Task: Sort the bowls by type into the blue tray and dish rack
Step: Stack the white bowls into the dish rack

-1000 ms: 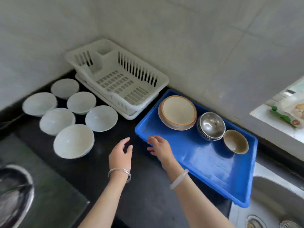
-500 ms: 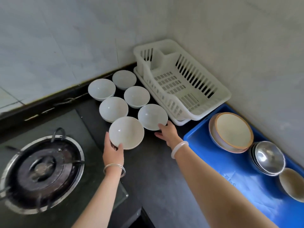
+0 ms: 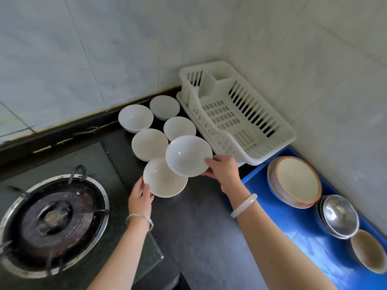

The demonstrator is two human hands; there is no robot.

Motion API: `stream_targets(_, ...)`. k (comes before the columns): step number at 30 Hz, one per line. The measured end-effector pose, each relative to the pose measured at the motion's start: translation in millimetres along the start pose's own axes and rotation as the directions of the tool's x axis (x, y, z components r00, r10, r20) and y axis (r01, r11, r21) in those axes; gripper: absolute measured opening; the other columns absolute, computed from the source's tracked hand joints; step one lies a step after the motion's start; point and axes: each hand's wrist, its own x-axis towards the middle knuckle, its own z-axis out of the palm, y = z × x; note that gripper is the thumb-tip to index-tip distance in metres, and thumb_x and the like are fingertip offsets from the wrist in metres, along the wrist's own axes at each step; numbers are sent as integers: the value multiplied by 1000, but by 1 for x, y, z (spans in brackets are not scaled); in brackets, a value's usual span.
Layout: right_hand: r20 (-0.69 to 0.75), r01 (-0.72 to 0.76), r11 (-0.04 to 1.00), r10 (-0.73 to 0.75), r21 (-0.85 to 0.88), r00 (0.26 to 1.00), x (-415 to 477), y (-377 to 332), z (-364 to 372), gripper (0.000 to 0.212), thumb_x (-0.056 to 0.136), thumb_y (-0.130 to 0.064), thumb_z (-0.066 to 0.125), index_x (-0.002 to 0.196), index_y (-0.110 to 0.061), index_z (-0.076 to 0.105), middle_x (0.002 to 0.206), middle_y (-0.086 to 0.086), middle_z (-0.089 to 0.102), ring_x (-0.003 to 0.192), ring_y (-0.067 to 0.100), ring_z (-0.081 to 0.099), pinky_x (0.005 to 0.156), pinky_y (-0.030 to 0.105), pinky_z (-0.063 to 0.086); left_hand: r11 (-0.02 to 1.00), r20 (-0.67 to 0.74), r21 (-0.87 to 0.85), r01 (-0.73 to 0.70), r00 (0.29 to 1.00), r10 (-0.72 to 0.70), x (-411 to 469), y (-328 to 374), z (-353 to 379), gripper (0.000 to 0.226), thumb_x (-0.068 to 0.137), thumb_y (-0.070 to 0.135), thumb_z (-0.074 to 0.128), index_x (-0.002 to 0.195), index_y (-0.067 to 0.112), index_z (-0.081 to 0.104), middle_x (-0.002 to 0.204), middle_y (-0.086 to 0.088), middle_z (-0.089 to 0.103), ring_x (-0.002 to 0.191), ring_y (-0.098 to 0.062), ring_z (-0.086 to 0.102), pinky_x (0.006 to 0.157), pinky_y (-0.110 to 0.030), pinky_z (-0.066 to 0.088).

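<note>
The dark worktop (image 3: 199, 227) runs into a tiled corner, with a stove (image 3: 52, 218) at the left. The blue tray (image 3: 293, 227) lies at the right along the wall and holds a tan-rimmed stack (image 3: 297, 178), steel bowls (image 3: 338, 214) and a beige bowl (image 3: 367, 253) in a row. The white rack (image 3: 290, 133) sits in the corner, just beside the tray. Four white bowls (image 3: 149, 144) stand on the worktop left of the rack. The right hand (image 3: 223, 170) has its grip clamped on the rim of a fifth bowl (image 3: 188, 155), held raised and tilted in front of the rack. It overlaps a sixth bowl (image 3: 163, 181), whose near rim is clamped in the grip of the left hand (image 3: 140, 197). Whether that bowl is off the worktop cannot be told. Each wrist wears a bangle (image 3: 139, 220).
</note>
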Motion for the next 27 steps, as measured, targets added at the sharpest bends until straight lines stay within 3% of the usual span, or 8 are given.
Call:
stream_targets(2, 18, 5, 996, -4, -92, 1000, -4, 1, 11, 16, 84, -8, 67, 68, -7, 68, 70, 7, 70, 56, 16, 71, 51, 21, 56, 999, -2, -38, 35, 999, -35, 2, 3, 0, 35, 94, 14, 44, 128, 15, 51, 119, -8, 58, 113, -28, 56, 96, -37, 44)
stream_targets(6, 20, -4, 959, 10, -285, 1000, -5, 8, 34, 19, 80, -14, 69, 61, -13, 67, 59, 3, 70, 60, 19, 72, 74, 38, 61, 994, 6, -83, 72, 997, -71, 4, 6, -1, 34, 95, 22, 42, 126, 16, 54, 112, -2, 58, 106, -26, 57, 93, -34, 44)
stream_targets(11, 33, -28, 891, 49, -454, 998, -5, 12, 49, 14, 82, -19, 67, 69, -18, 67, 60, 1, 71, 66, 14, 72, 73, 31, 59, 995, 14, -76, 68, 998, -68, 5, 6, -4, 35, 94, 22, 48, 128, 13, 52, 112, -3, 58, 106, -26, 56, 93, -35, 44)
stream_targets(16, 44, -53, 865, 87, -500, 995, -4, 15, 50, 13, 85, -20, 66, 72, -18, 63, 69, 3, 71, 69, 14, 72, 68, 26, 57, 999, 42, -16, 45, 998, -44, 12, 3, -10, 37, 89, 12, 54, 127, 14, 54, 125, -9, 60, 114, -28, 57, 95, -38, 47)
stream_targets(24, 28, -59, 844, 87, -533, 996, 8, 28, 50, 12, 79, -18, 68, 75, -19, 57, 76, 4, 68, 69, 16, 69, 66, 27, 57, 998, 46, 21, 53, 997, -54, 15, 3, -8, 35, 89, 5, 52, 122, 15, 57, 122, -13, 62, 113, -29, 58, 93, -38, 48)
stream_targets(27, 30, -104, 865, 136, -490, 990, 11, 32, 49, 21, 79, -22, 70, 96, -20, 57, 91, 2, 63, 76, 16, 64, 62, 27, 56, 996, 49, -6, 87, 995, -87, 13, 8, -9, 39, 89, 8, 54, 127, 14, 54, 123, -11, 62, 113, -28, 58, 98, -42, 46)
